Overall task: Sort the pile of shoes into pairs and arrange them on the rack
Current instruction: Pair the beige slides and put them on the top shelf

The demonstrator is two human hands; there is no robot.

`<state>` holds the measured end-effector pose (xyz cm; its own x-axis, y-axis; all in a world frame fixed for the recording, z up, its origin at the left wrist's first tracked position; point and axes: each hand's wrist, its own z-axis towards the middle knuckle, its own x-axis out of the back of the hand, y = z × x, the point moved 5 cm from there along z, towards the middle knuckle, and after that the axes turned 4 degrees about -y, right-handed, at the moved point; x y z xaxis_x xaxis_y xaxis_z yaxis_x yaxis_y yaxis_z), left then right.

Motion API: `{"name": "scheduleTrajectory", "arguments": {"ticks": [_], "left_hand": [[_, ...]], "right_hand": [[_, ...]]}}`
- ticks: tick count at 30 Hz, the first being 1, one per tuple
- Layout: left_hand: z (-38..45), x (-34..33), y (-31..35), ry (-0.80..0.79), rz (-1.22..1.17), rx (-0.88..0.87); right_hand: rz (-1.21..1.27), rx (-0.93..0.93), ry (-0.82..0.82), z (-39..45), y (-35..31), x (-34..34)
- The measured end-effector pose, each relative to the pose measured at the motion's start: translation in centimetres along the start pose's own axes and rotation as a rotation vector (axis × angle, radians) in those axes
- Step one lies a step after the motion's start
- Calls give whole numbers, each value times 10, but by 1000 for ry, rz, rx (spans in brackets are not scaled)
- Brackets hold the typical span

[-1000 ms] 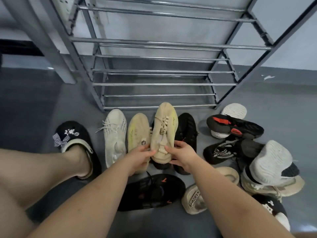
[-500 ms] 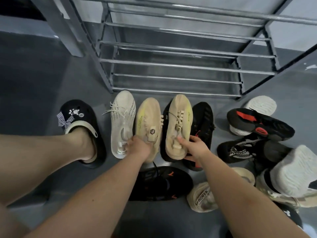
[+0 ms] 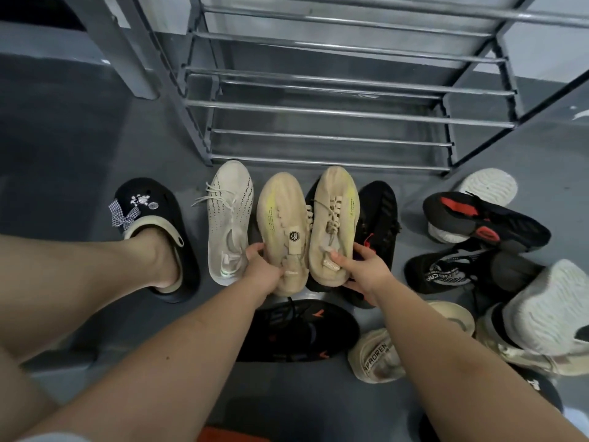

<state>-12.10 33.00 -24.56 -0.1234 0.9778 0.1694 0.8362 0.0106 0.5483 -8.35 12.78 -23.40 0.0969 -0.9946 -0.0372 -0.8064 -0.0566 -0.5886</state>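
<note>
Nearest to us on the grey floor (image 3: 79, 148) lie a black sneaker with orange marks (image 3: 302, 333) and a cream shoe printed with letters (image 3: 376, 355), both between our forearms and close to the near edge of the view.

Just beyond them our left hand (image 3: 263, 271) grips the heel of the left tan sneaker (image 3: 282, 228), fingers curled round its side. Our right hand (image 3: 361, 271) grips the heel of the right tan sneaker (image 3: 334, 218), thumb on top and fingers wrapped under its outer side. The two tan sneakers lie side by side, touching, toes pointing at the rack.

Just left of them rests a white knit sneaker (image 3: 228, 218), and further left our foot sits in a black clog (image 3: 153, 218) with a checked bow. A black sneaker (image 3: 379, 215) lies just right of the tan pair, partly under it.

To the right the pile (image 3: 497, 260) holds a black shoe with red patches (image 3: 484, 218), a black-and-white shoe, and pale shoes turned sole up.

Farthest off stands the metal rack (image 3: 334, 110), its front bar just beyond the toes of the tan pair. We see no shoe on its bars.
</note>
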Motion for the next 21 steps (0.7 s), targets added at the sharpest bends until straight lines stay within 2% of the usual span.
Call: {"name": "scheduleTrajectory", "arguments": {"ticks": [4,8,13,21], "left_hand": [[-4,7,5,-63,-141,15],[-16,20,11,-204,-286,59],[-36,30,23,-320,-389,31],[-85,-4,84,-498,-356,-106]], "right_hand": [[14,27,-30,-6,-11,5],[28,43,-81,-16,-17,8],[-6,103,-88,-44,-27,12],[50,199,-111,-107,-69,48]]}}
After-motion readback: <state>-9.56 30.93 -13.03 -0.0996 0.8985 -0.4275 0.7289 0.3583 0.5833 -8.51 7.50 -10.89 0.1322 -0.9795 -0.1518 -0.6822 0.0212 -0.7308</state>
